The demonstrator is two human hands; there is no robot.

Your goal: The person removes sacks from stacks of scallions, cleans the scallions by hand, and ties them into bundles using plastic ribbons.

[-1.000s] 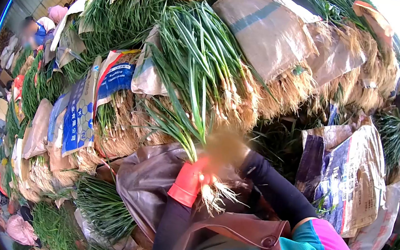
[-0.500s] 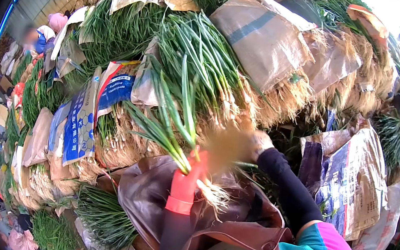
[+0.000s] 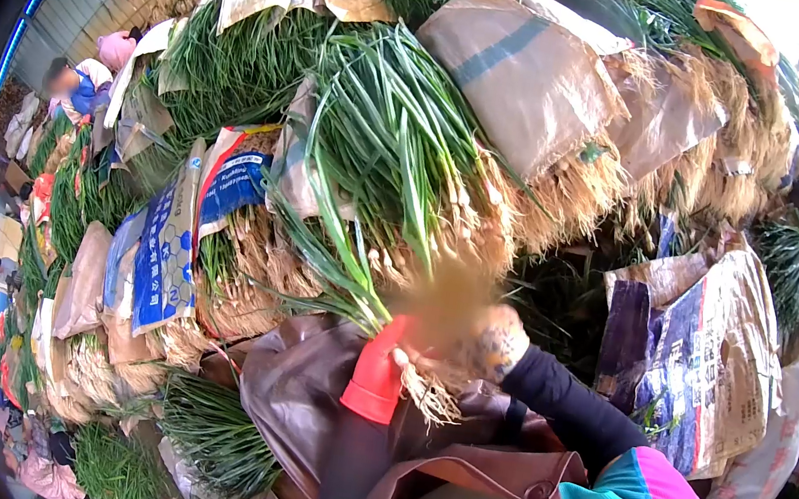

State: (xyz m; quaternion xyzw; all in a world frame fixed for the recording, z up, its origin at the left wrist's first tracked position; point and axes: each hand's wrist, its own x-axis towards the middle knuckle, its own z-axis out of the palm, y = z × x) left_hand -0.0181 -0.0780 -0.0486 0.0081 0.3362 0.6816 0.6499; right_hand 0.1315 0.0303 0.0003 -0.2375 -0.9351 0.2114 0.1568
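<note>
Just below the centre of the frame, the left hand (image 3: 379,363), in a red glove, grips a few green onions (image 3: 340,277), their leaves pointing to the upper left. The right hand (image 3: 498,344) is close beside it, partly blurred. A larger onion bundle (image 3: 390,127) lies above, with a beige sack (image 3: 523,79) at upper right.

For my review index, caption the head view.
A red-gloved left hand holds rooted green onions beside stacked bundles, some under sacks.

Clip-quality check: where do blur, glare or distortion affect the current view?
Head view: fisheye bending with black corners; glare washing out the top right; a brownish blur between left hand and right hand, partly hiding them; green leaves look sharper.
</note>
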